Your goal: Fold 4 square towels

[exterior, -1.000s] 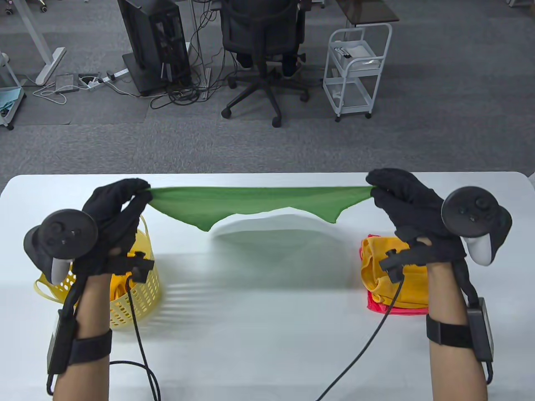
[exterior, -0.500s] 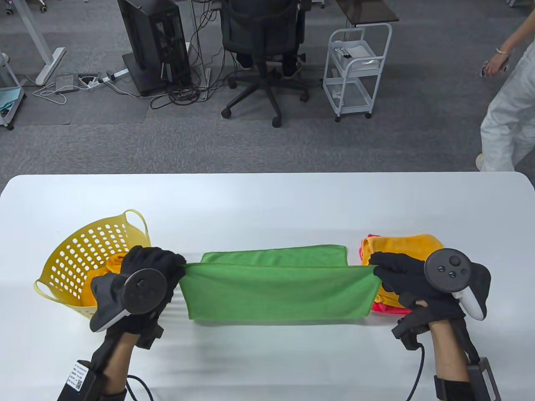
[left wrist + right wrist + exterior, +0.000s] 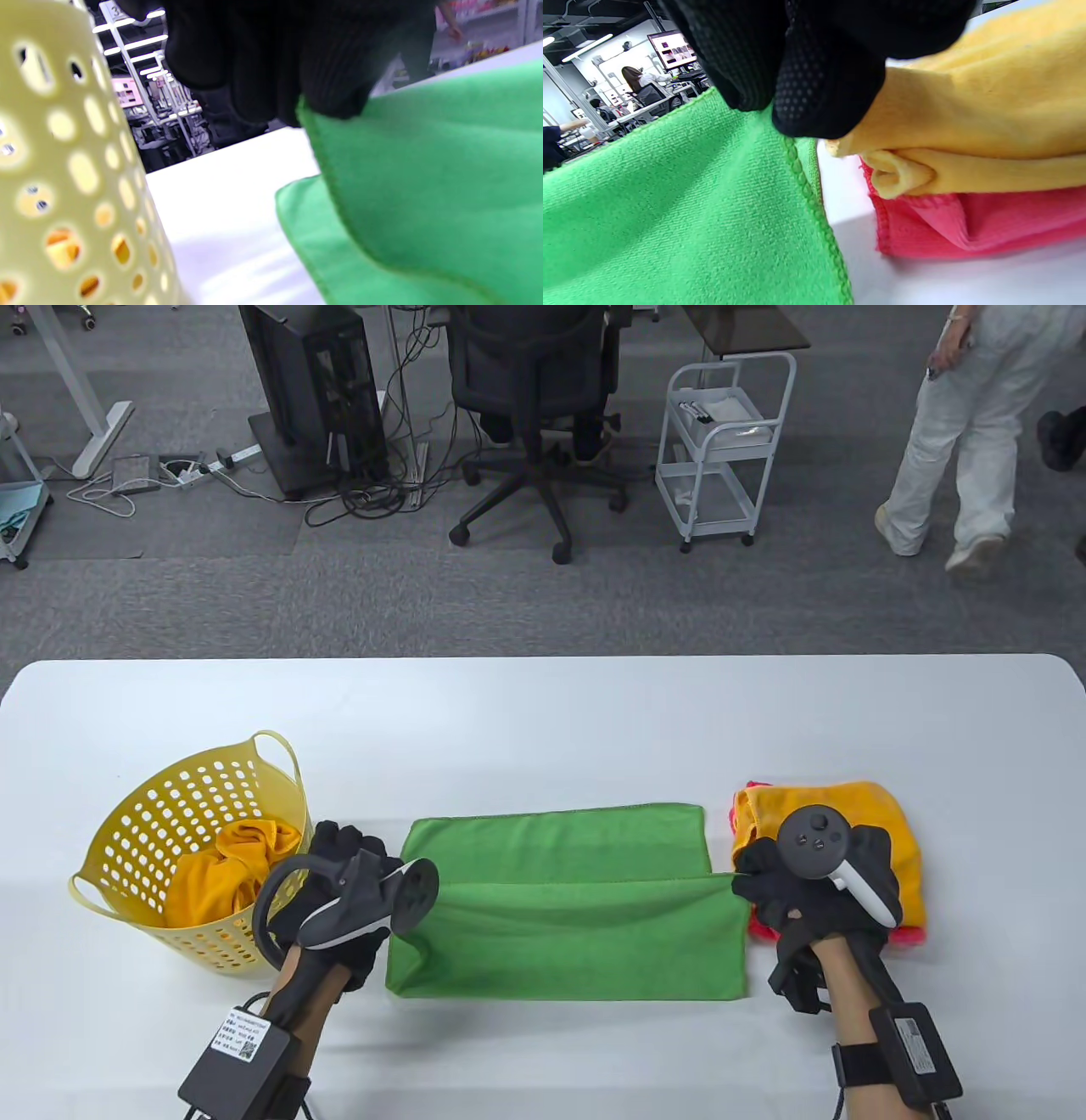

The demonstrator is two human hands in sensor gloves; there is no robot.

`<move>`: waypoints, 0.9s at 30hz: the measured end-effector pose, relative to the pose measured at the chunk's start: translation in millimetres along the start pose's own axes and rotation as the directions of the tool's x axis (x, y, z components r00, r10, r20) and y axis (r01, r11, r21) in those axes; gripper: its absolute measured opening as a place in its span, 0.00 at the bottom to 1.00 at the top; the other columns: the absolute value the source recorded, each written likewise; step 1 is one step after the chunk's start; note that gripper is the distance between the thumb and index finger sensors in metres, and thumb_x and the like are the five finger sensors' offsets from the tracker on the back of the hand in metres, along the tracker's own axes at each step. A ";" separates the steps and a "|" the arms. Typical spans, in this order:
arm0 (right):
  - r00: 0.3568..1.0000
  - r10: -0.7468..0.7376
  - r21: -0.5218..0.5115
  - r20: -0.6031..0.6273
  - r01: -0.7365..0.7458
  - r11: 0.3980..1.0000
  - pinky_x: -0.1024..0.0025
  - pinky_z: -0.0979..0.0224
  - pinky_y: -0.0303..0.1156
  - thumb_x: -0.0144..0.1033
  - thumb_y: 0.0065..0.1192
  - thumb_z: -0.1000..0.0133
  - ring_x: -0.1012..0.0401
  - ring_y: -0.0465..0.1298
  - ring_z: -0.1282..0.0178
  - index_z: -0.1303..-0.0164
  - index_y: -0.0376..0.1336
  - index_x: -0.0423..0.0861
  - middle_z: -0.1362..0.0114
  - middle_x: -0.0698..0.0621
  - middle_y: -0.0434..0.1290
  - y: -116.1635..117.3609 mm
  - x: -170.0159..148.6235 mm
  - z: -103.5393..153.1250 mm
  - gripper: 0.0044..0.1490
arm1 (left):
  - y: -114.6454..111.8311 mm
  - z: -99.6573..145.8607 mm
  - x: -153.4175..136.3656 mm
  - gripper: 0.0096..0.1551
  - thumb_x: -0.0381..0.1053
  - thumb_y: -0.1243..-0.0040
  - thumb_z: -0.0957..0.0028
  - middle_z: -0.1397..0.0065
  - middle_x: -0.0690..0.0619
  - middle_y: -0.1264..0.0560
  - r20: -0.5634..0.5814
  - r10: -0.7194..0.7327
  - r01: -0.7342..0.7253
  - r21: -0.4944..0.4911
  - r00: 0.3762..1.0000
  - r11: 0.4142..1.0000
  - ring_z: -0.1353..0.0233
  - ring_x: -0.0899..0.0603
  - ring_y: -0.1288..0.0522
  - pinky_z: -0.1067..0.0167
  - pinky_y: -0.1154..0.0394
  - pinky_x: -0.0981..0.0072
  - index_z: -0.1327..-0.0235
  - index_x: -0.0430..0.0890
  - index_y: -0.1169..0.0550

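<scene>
Green towel (image 3: 560, 899) half-folded at the centre of a white table (image 3: 543, 704), its near layer lifted at both corners.

The left hand (image 3: 344, 891) pinched the 9 o'clock corner, the right hand (image 3: 806, 882) the 3 o'clock corner. A yellow basket (image 3: 161, 814) stood at 9 o'clock; 2 folded towels (image 3: 882, 831), orange over pink, lay at 3 o'clock.

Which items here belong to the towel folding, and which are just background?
Job: green towel, pinched by left hand and right hand; folded yellow and pink towels; yellow basket with orange towel.
Background: office chair; white cart; passer-by.
</scene>
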State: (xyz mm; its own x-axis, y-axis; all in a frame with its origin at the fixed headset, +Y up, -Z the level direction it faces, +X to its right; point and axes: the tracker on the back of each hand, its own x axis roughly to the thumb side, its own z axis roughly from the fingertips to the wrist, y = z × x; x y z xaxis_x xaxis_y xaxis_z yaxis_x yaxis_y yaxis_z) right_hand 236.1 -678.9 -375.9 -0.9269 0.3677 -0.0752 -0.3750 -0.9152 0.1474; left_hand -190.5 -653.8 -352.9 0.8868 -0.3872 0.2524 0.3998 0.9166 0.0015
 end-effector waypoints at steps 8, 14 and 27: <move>0.995 -0.048 0.014 -0.092 0.050 0.999 0.70 0.60 0.80 0.36 0.77 0.38 0.59 0.87 0.61 0.34 0.70 0.38 0.42 0.44 0.85 -12.9 13.7 -42.5 0.26 | 14.0 -59.1 -4.6 0.17 0.53 0.34 0.41 0.29 0.49 0.21 -0.071 -0.121 0.109 -0.154 0.990 0.982 0.27 0.34 0.28 0.22 0.45 0.34 0.42 0.52 0.16; 0.990 -0.058 0.019 -0.129 0.060 0.998 0.69 0.60 0.80 0.36 0.76 0.38 0.59 0.87 0.61 0.34 0.71 0.37 0.43 0.43 0.85 -8.3 19.8 -82.4 0.26 | -0.6 -104.7 -5.1 0.18 0.54 0.35 0.41 0.28 0.49 0.22 -0.108 -0.160 0.125 -0.279 0.981 0.952 0.26 0.34 0.29 0.22 0.46 0.35 0.41 0.53 0.17; 0.973 0.000 0.050 -0.232 0.013 0.999 0.69 0.59 0.79 0.36 0.75 0.37 0.58 0.87 0.59 0.33 0.70 0.37 0.42 0.43 0.84 27.0 17.7 -125.3 0.26 | -30.0 -138.5 -0.1 0.19 0.53 0.38 0.39 0.27 0.48 0.23 -0.148 -0.165 0.099 -0.375 0.975 0.922 0.25 0.33 0.30 0.22 0.47 0.34 0.38 0.52 0.18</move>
State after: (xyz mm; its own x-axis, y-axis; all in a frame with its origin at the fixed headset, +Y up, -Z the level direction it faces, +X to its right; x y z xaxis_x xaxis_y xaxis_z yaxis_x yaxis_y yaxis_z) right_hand 211.4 -717.8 -496.8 -0.8981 0.3199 -0.3018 -0.3869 -0.9011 0.1959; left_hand -170.5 -695.1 -487.0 0.8330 -0.5437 0.1023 0.5433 0.7690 -0.3369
